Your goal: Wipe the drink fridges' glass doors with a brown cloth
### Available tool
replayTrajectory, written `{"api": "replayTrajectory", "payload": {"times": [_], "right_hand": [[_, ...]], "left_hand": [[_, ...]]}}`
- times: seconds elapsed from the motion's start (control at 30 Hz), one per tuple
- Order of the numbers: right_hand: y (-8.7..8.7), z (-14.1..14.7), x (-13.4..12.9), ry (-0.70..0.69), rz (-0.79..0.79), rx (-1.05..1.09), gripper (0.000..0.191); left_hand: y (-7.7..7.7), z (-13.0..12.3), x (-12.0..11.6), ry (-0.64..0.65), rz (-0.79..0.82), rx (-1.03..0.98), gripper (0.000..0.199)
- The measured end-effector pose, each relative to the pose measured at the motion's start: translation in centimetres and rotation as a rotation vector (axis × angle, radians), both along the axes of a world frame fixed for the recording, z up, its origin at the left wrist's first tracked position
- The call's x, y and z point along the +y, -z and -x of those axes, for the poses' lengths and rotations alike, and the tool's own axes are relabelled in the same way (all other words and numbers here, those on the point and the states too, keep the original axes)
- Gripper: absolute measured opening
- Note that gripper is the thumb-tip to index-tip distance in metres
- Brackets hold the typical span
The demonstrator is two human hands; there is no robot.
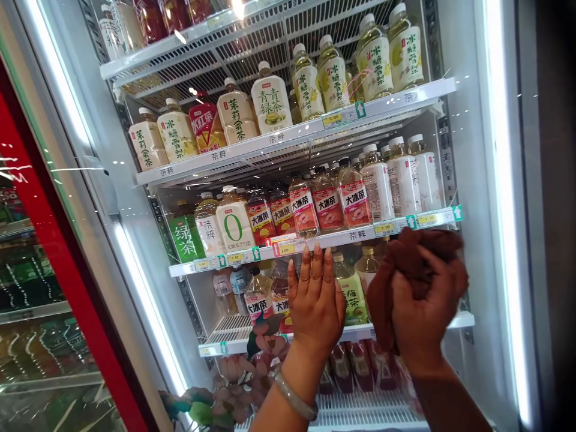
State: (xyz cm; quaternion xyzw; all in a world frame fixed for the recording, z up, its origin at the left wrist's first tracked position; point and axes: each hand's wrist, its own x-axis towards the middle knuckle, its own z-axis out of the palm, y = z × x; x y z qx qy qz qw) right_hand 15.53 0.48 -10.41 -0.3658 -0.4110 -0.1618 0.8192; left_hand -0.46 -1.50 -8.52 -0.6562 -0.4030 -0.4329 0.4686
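Observation:
My left hand [315,300] lies flat with its fingers stretched upward, seemingly against the glass door of a lit drinks cooler. A pale bangle [294,396] circles that wrist. To the right, my right hand [423,306] is closed around a crumpled brown cloth [387,282], which is bunched over the fingers and hangs down beside the thumb. Behind my hands, bottles of red-labelled iced tea [306,207] stand on a white wire shelf [357,235] with yellow price tags. A green tea bottle [348,288] shows between the two hands, one shelf lower.
More bottled drinks [270,99] fill the upper shelves. Bright light strips [506,198] run down both sides of the cooler. At the left, a red frame [76,252] borders another cooler. Dark and pinkish leaf shapes [234,384] appear at the lower left; whether printed or reflected, I cannot tell.

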Motion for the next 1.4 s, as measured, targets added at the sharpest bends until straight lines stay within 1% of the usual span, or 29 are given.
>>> {"api": "replayTrajectory", "payload": {"times": [0.1,0.17,0.23,0.27,0.33,0.4,0.43,0.53,0.6,0.67,0.73,0.8,0.83,0.87,0.93,1.0,1.07,1.17,1.23,1.3,1.33,1.37,1.4], "right_hand": [[-0.4,2.1,-0.9,-0.045,-0.059,-0.367,0.036],[-0.5,2.4,-1.1,-0.089,-0.098,-0.505,0.032],[-0.4,1.7,-0.8,-0.079,-0.105,-0.486,0.031],[-0.3,1.3,-0.5,-0.047,-0.099,-0.418,0.032],[0.0,0.7,0.0,0.007,-0.077,-0.213,0.037],[0.2,1.3,0.0,0.028,-0.056,-0.072,0.044],[0.3,1.9,-0.2,0.015,-0.053,-0.090,0.045],[0.4,4.0,-1.0,-0.062,-0.062,-0.401,0.040],[0.5,4.2,-1.1,-0.084,-0.080,-0.518,0.038],[0.5,3.3,-0.5,-0.042,-0.088,-0.496,0.039],[0.5,2.3,0.1,0.025,-0.098,-0.377,0.042],[0.5,2.2,0.1,0.047,-0.059,-0.244,0.046],[0.6,2.8,-0.2,0.046,-0.042,-0.222,0.048],[0.7,3.7,-0.7,0.030,-0.028,-0.257,0.048],[1.0,6.0,-1.8,-0.029,-0.023,-0.472,0.041],[1.3,7.9,-2.6,-0.092,-0.057,-0.666,0.033],[1.4,8.5,-2.8,-0.134,-0.072,-0.724,0.029],[1.2,6.7,-1.8,-0.092,-0.077,-0.627,0.027],[1.0,5.2,-1.1,-0.013,-0.076,-0.441,0.033],[1.0,4.6,-0.8,0.040,-0.051,-0.242,0.043],[1.0,4.7,-0.8,0.048,-0.042,-0.203,0.046],[1.1,5.2,-0.9,0.049,-0.046,-0.220,0.046],[1.2,5.8,-1.0,0.044,-0.059,-0.285,0.044]], "left_hand": [[0.0,0.0,0.0,0.008,-0.002,0.002,0.078],[0.0,0.1,-0.1,0.016,0.002,0.013,0.077],[0.0,0.1,-0.3,0.013,0.015,0.013,0.074],[0.0,0.1,-0.3,0.007,0.024,0.011,0.073],[0.1,0.0,-0.3,-0.003,0.034,0.003,0.071],[0.2,0.0,-0.3,-0.003,0.039,0.003,0.070],[0.3,0.1,-0.2,0.003,0.036,0.004,0.070],[0.2,0.5,-0.4,0.041,0.029,0.001,0.067],[0.1,1.3,-0.7,0.055,0.053,0.007,0.067],[-0.1,2.3,-1.2,0.042,0.086,0.013,0.069],[0.0,3.6,-1.7,0.021,0.083,0.002,0.072],[0.4,4.9,-2.1,0.007,0.070,-0.028,0.074],[0.6,5.5,-2.2,0.004,0.067,-0.043,0.074],[0.9,6.0,-2.3,0.006,0.067,-0.058,0.074],[1.4,6.6,-2.3,0.028,0.078,-0.074,0.073],[1.6,6.9,-2.3,0.061,0.081,-0.089,0.072],[1.6,6.9,-2.3,0.085,0.074,-0.102,0.073],[1.5,6.6,-2.5,0.099,0.065,-0.131,0.073],[1.4,6.4,-2.6,0.122,0.067,-0.161,0.072],[1.5,6.2,-2.6,0.151,0.076,-0.194,0.072],[1.5,6.2,-2.6,0.164,0.084,-0.205,0.072],[1.5,6.1,-2.7,0.174,0.089,-0.213,0.073],[1.5,6.0,-2.7,0.180,0.097,-0.218,0.073]]}}
